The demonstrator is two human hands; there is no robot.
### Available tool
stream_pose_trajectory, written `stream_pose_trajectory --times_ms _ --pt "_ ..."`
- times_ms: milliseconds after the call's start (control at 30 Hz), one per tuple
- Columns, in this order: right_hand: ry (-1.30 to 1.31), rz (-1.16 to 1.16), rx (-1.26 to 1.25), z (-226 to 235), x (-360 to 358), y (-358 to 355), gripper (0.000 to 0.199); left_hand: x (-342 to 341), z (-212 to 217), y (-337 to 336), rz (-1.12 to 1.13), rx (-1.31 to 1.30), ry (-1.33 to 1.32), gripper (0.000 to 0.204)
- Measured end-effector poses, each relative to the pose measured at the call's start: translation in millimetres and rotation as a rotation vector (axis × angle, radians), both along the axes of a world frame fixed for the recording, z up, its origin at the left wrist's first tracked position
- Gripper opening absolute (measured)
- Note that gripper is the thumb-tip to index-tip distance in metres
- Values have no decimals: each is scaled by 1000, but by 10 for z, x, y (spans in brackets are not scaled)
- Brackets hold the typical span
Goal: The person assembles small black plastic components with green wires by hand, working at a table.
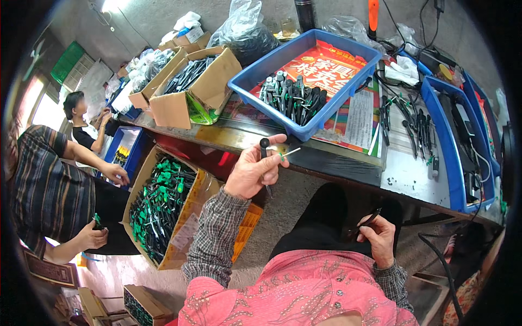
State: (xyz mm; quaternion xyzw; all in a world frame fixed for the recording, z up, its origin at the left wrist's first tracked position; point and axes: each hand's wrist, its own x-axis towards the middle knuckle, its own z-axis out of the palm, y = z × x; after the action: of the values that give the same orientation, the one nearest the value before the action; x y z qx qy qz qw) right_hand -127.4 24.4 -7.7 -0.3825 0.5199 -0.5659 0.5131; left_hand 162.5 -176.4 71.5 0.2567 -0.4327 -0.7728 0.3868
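Note:
Between the fingers of my left hand [253, 173], raised near the table's front edge, is a slim black tool [265, 145] with a round knob on top. A thin white stick [291, 152] with a bit of green juts out from the same fingertips; whether it is joined to the tool, I cannot tell. My right hand [378, 236], lower over my lap, pinches a thin dark tool [372, 217] that points up and right. Beyond my left hand, a blue tray [304, 131] holds a pile of black-handled tools [293, 98] on red printed paper.
More black tools [416, 127] lie on the table, beside another blue tray [459, 200]. An open carton [187, 231] of green-and-black tools stands at left. Behind it a co-worker in a striped shirt [51, 190] holds a small tool. Open cardboard boxes [171, 111] line the far table.

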Motion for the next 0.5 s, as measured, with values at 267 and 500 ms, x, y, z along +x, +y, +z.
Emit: stream_pose_trajectory --times_ms 267,500 --pt "17 1 -3 11 14 40 9 -30 -156 288 31 1 -10 33" --pt "13 -5 19 33 70 22 10 8 -209 418 52 14 -19 20"
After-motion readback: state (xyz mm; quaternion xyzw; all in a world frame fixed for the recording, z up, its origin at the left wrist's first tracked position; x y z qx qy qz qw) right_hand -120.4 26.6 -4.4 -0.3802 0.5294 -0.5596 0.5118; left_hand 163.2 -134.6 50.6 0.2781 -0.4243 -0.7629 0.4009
